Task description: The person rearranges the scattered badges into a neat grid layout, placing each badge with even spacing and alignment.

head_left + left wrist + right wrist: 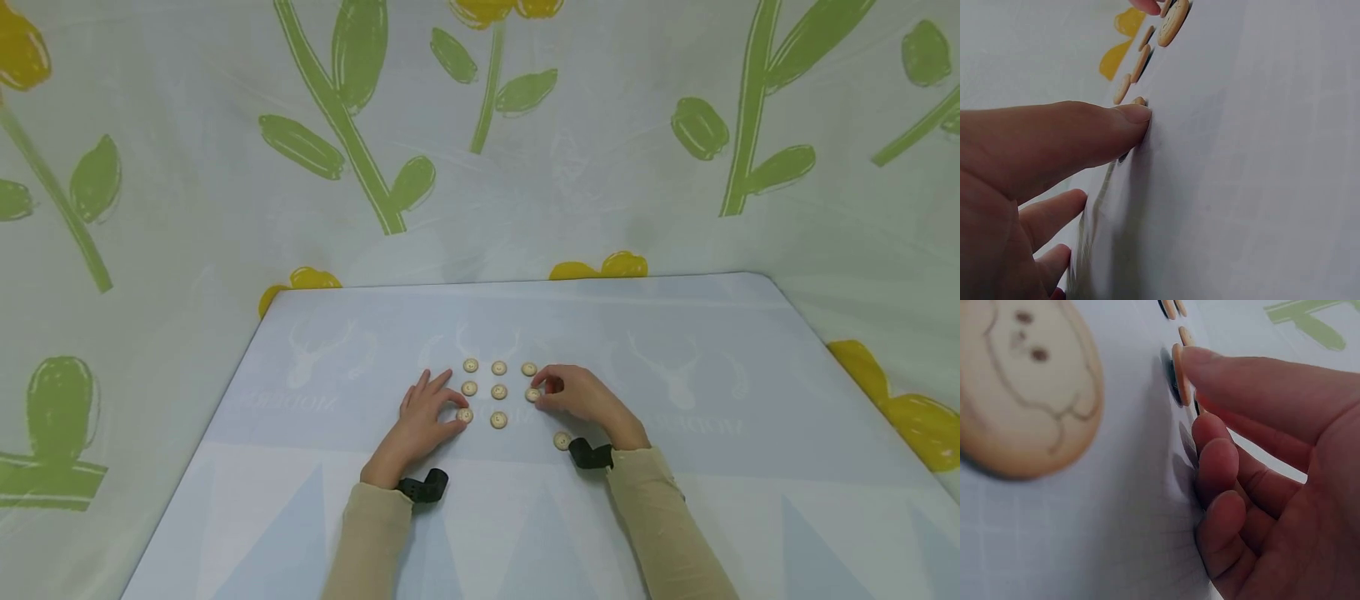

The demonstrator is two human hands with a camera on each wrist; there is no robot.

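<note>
Small round tan discs lie in rows on the table, biscuit-like in colour. My left hand [422, 423] pinches the near-left disc [465, 415] between thumb and index finger, its other fingers spread on the tabletop. In the left wrist view the thumb [1104, 128] covers most of that disc. My right hand [588, 396] has thumb and index finger at the edges of the middle disc in the right column [533, 395], pinching it; the other fingers are curled. Close by the right wrist lies another disc [562, 441], and the right wrist view shows a drawn animal face on this disc [1029, 394].
The middle column holds a far disc [498, 367], a centre disc [498, 392] and a near disc [498, 420]. More discs lie at the far left [470, 365], middle left [468, 388] and far right [528, 368]. A flower-patterned curtain [585, 167] hangs behind the pale table [487, 533].
</note>
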